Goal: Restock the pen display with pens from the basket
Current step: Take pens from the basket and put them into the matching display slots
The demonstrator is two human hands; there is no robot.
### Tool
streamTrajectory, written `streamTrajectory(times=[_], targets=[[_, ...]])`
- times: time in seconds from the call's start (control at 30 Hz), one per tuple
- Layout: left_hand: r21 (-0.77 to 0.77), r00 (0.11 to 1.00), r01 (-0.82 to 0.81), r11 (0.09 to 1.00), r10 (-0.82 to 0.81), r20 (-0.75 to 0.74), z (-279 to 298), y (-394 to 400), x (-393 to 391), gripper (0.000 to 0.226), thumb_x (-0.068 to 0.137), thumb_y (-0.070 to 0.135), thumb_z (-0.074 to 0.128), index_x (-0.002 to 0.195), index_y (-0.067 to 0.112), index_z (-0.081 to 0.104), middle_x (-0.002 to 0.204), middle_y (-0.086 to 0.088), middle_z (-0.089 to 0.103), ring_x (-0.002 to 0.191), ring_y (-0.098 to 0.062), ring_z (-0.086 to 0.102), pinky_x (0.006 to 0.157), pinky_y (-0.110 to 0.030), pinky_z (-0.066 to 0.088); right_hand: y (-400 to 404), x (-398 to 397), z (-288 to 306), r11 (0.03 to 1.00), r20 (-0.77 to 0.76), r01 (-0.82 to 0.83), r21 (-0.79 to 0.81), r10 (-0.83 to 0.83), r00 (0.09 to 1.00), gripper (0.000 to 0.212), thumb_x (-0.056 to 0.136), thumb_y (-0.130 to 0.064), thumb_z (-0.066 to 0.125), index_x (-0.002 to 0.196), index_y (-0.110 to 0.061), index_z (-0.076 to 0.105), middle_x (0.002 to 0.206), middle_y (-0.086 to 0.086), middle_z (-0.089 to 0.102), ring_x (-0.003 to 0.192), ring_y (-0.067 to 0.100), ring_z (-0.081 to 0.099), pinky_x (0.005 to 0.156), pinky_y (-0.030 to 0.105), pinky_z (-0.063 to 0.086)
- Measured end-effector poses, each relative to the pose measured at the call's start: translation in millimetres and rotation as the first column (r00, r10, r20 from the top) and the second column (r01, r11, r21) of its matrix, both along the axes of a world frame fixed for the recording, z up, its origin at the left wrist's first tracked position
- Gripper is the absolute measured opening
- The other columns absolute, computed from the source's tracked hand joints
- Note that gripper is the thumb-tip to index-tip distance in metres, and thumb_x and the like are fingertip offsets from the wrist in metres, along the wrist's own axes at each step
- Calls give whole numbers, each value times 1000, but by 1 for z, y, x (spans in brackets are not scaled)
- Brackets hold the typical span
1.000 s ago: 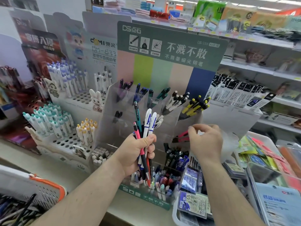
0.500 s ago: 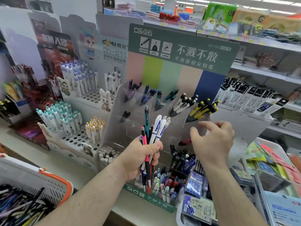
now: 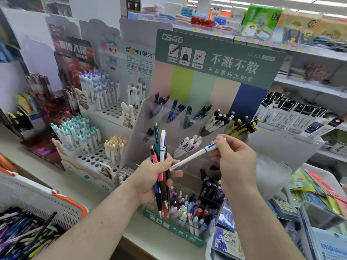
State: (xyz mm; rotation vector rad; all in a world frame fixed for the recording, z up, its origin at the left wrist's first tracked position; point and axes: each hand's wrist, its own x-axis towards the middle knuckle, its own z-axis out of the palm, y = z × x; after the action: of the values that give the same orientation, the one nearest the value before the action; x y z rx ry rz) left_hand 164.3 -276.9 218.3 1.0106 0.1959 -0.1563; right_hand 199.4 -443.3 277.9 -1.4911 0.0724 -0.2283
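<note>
My left hand (image 3: 156, 177) grips a bundle of pens (image 3: 159, 156) upright in front of the clear tiered pen display (image 3: 187, 121) with its green header. My right hand (image 3: 234, 158) pinches the cap end of a white pen with blue print (image 3: 193, 155), which slants down-left with its tip by my left thumb. Behind that pen, a middle compartment holds matching white-and-blue pens (image 3: 187, 145). The white basket (image 3: 37, 201) with an orange handle sits at the bottom left, full of mixed pens.
White peg-hole stands with teal, yellow and purple capped pens (image 3: 78, 137) stand left of the display. Flat packets and plastic boxes (image 3: 319, 199) lie on the right. Shelves of packaged goods (image 3: 300, 117) run behind. The beige counter edge (image 3: 131, 239) runs along the front.
My right hand went from empty and raised by the display to pinching a white-and-blue pen drawn out of the left-hand bundle. The view shifted so that more of the basket shows.
</note>
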Motion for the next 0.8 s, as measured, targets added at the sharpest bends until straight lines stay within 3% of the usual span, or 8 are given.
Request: streamTrajectory(times=[0.13,0.3,0.4,0.5,0.57,0.7,0.8], targets=[[-160,996,-67,985,75,40,-2,4,3,13,79,16,63,86,16,52,73,-5,59,60,-16,64,43,-21,42,0,4,-3,986,-53,104,134,-97,994,15,97,-13,63,86,-16,72,61,-3,68,59,11,61,59,23,54],[-370,993,-91,925,110,31,4,7,6,11,83,24,60,84,16,53,68,-4,57,53,-11,54,43,-20,44,2,8,-5,974,-144,48,223,-16,990,13,95,-12,65,86,-13,74,66,0,67,67,15,61,66,27,54],[-355,990,-118,928,137,30,3,10,8,14,84,22,61,92,13,52,72,-1,61,54,-10,56,43,-20,44,5,14,5,968,-61,84,238,-71,996,14,94,-9,66,84,-16,73,71,1,68,67,14,61,66,26,54],[-312,988,-130,941,149,39,-1,15,8,14,83,19,61,91,14,51,72,0,61,52,-9,53,43,-21,43,10,25,14,983,120,131,130,-146,982,20,92,-8,68,78,-21,73,66,-3,69,60,10,62,62,23,56],[-305,986,-143,942,163,42,-2,17,6,13,82,17,61,88,15,50,72,0,59,51,-9,51,43,-21,43,14,36,13,984,231,177,-32,-165,959,17,90,-16,70,77,-26,74,64,-7,69,60,8,62,63,27,56],[-229,984,-149,962,167,58,-4,19,3,8,87,13,58,86,17,51,72,0,57,49,-10,47,45,-22,42,28,50,1,895,308,199,-399,-74,949,11,92,-21,68,96,-20,78,73,-15,67,68,-5,61,70,13,50],[-161,985,-143,976,157,74,-3,17,2,13,95,7,52,86,16,51,71,-1,55,49,-10,44,45,-23,41,39,57,-14,808,277,144,-572,25,960,18,92,-27,67,104,-19,78,90,-6,73,91,12,65,92,34,52]])
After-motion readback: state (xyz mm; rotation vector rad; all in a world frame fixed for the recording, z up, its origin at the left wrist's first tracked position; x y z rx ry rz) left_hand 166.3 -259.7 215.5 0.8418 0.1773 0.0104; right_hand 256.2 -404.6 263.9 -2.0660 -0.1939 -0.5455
